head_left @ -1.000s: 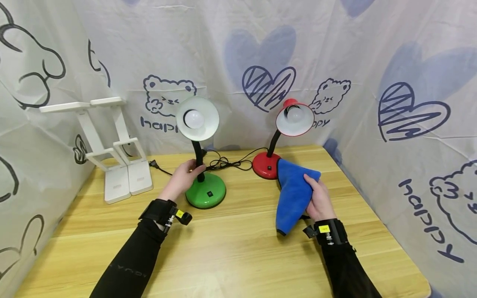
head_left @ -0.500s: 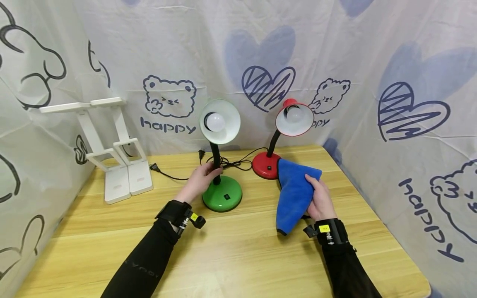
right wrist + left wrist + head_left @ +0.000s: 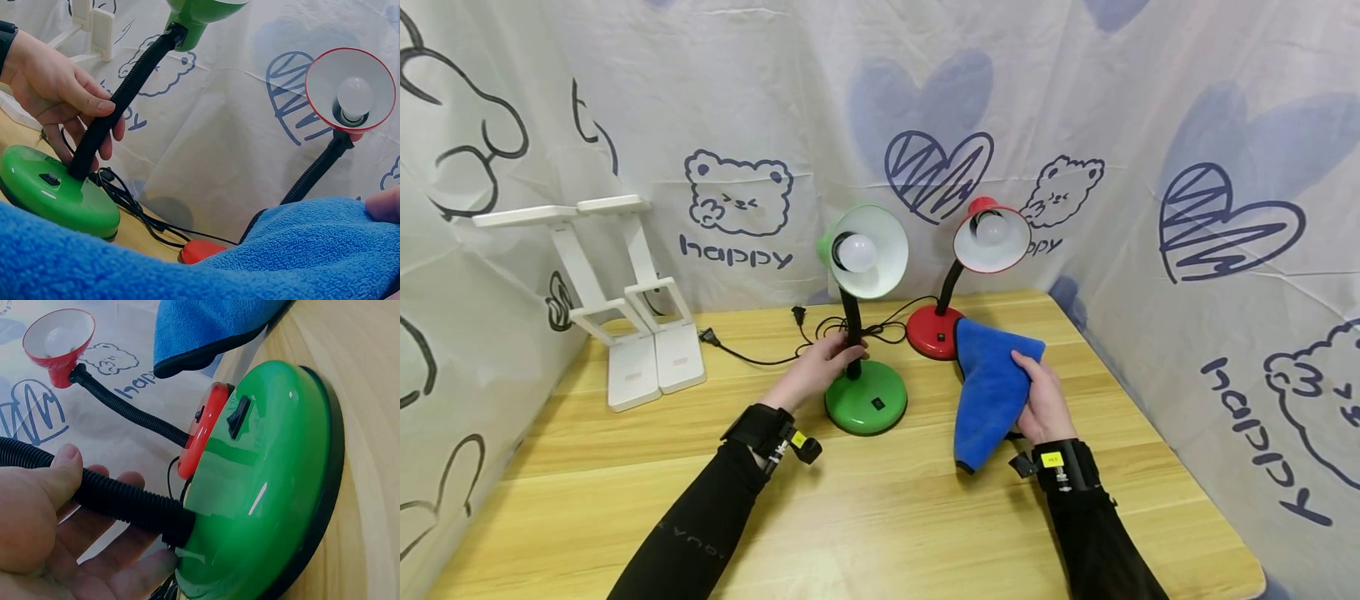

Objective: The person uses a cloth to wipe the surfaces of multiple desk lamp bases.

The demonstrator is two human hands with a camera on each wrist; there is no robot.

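My left hand [image 3: 811, 368] grips the black flexible neck [image 3: 852, 312] of a green desk lamp [image 3: 865, 400], low down near its round base. In the left wrist view the thumb lies over the ribbed neck [image 3: 131, 503] and the fingers curl behind it. The lamp's shade with its white bulb faces forward. My right hand [image 3: 1045, 404] holds a folded blue cloth [image 3: 992, 396] with black edging, the thumb on top; the cloth hides most of the other fingers. Behind the cloth stands a red desk lamp [image 3: 932, 333], its base partly covered by the cloth in the right wrist view.
Two white folding desk lamps [image 3: 632, 371] stand side by side at the back left. Black cords [image 3: 831, 329] with plugs [image 3: 709, 337] lie along the back of the wooden table [image 3: 880, 517]. A printed curtain [image 3: 745, 100] hangs close around the back and sides.
My left hand has moved the green lamp to the right and slightly nearer, beside the red lamp, and its shade has turned rightward. The right hand and the cloth have stayed in place.
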